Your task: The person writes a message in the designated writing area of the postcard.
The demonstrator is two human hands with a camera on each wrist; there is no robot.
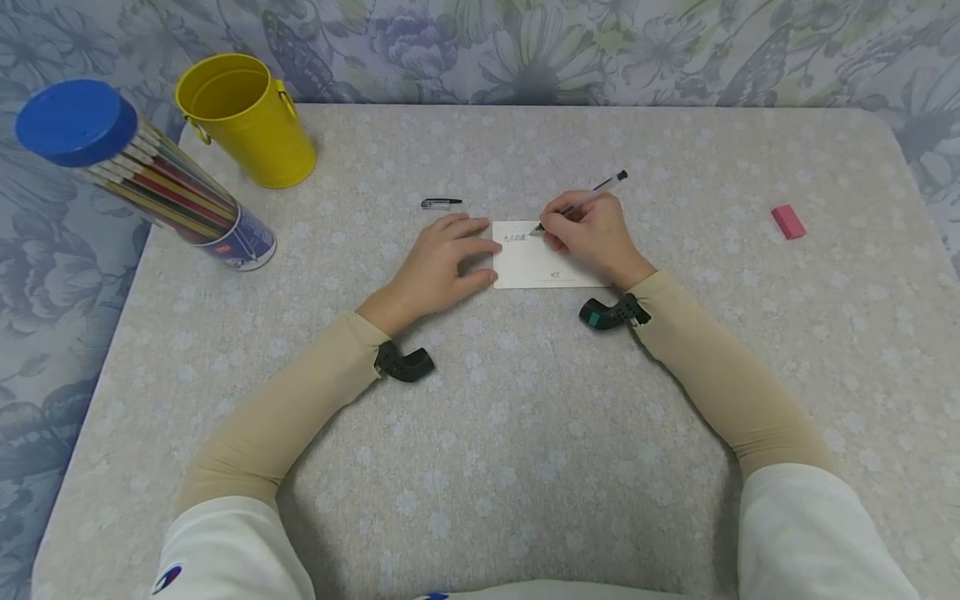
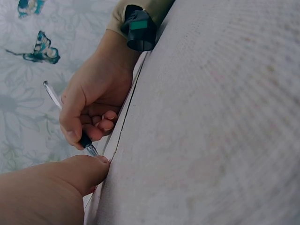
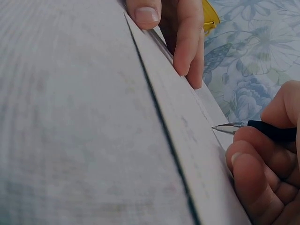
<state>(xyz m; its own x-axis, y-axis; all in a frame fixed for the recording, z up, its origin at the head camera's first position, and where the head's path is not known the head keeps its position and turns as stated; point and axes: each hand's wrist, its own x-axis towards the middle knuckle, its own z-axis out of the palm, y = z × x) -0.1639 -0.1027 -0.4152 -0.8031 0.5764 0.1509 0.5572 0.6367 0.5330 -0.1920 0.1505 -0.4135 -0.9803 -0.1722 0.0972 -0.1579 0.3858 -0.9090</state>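
A small white card [image 1: 525, 265] lies on the table with a short line of handwriting near its top left and a small printed mark lower down. My right hand [image 1: 592, 233] pinches a clear pen [image 1: 602, 185] with a dark grip, its tip at the end of the written line. In the right wrist view the metal pen tip [image 3: 225, 127] points at the card [image 3: 187, 136]. My left hand [image 1: 442, 265] rests with spread fingers at the card's left edge, thumb and a fingertip on it. A pen cap [image 1: 441, 202] lies just beyond the left fingers.
At the back left stand a yellow bucket [image 1: 258, 125] and a clear tube of pencils [image 1: 176, 183] with a blue lid [image 1: 77, 122]. A pink eraser [image 1: 788, 222] lies at the right on the patterned tablecloth [image 1: 480, 467]. A floral wall covering [image 1: 525, 50] borders the table's far edge.
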